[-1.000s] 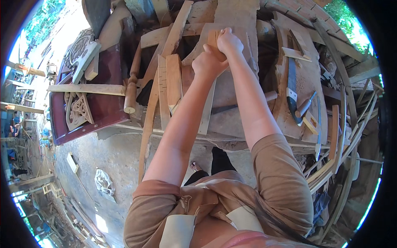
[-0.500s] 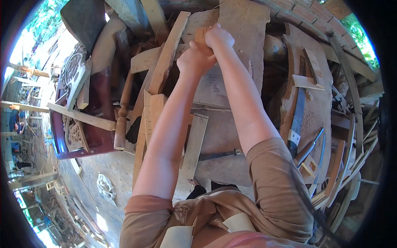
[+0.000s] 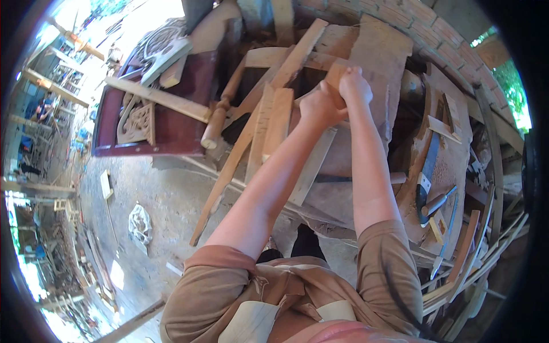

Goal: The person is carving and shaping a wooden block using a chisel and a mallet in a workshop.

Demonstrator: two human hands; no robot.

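- Left hand (image 3: 323, 108): closed around the near part of the block; grip unchanged from the earlier frames.
- Right hand (image 3: 355, 88): closed over the block's right side, touching the left hand; grip likewise unchanged.
- Wooden block (image 3: 336, 73): one, orange-brown, held in both hands above the table (image 3: 337, 210); drawn closer to the person than half a second ago, relative to the plank's far end. Contact underneath: cannot tell.
- Plank (image 3: 302, 52): one, rough-edged, slanting just left of the block.
- Wood strip (image 3: 262, 117): one, dark-marked, beside a thicker timber piece (image 3: 278, 121), left of the left forearm.
- Handsaw (image 3: 427, 171): one, dark blade, on the right, near a wooden-handled tool (image 3: 437, 203).
- Turned spindle (image 3: 216, 123): one, left, beside a maroon panel (image 3: 180, 108) bearing carved pieces.
- White bag (image 3: 140, 224): one, crumpled, on the floor.
- View: swung since half a second ago; table contents appear farther right, dark trouser legs (image 3: 307, 243) more exposed.
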